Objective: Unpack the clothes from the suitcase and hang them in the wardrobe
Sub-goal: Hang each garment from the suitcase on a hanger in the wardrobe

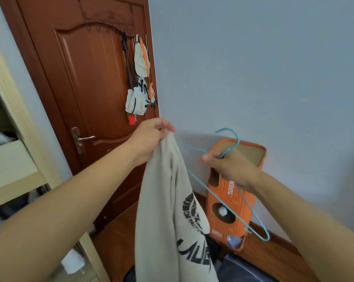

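My left hand (149,139) grips the top of a beige garment (168,210) with a black printed graphic, which hangs straight down in the middle of the view. My right hand (231,165) holds a thin teal wire hanger (218,197) by its neck, to the right of the garment and a little apart from it, with the hook pointing up. The hanger's left arm disappears behind the cloth. The cream wardrobe (15,159) stands open at the far left with dark clothes inside. Dark fabric at the bottom edge (243,269) may be the suitcase contents.
A brown wooden door (86,98) is straight ahead with white bags (140,82) hung on its hooks. An orange cardboard box (231,192) stands against the pale blue wall on the wooden floor at the right.
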The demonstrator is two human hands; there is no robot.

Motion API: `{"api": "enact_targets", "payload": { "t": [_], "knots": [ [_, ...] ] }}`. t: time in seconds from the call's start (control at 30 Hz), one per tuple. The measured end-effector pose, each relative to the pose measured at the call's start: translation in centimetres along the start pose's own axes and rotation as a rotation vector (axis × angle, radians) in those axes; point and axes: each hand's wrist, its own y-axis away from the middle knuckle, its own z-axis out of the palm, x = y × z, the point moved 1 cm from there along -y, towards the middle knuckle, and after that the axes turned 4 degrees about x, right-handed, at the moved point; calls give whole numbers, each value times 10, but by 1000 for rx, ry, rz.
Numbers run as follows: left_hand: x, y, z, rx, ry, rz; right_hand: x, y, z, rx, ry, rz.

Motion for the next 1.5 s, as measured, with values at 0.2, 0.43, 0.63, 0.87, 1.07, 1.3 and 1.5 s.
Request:
{"api": "enact_targets", "payload": {
  "t": [0.2,0.43,0.63,0.87,1.07,1.3,1.5],
  "knots": [
    [33,13,-15,-300,181,59,37,-5,-21,-53,237,100],
    [63,13,-43,-371,177,178,65,19,55,-369,23,198],
    [32,13,-111,-229,-195,106,75,7,21,-44,137,163],
    [-7,5,-123,-149,-928,141,-23,-29,-44,-93,-3,148],
    [-25,98,-2,-475,-630,216,-65,-57,-30,-97,-190,395],
    [-59,152,111,-147,-288,438,-63,-61,-24,-80,-78,487],
    [4,89,59,59,43,325,-43,-46,-52,-16,67,354]
  ]
}}
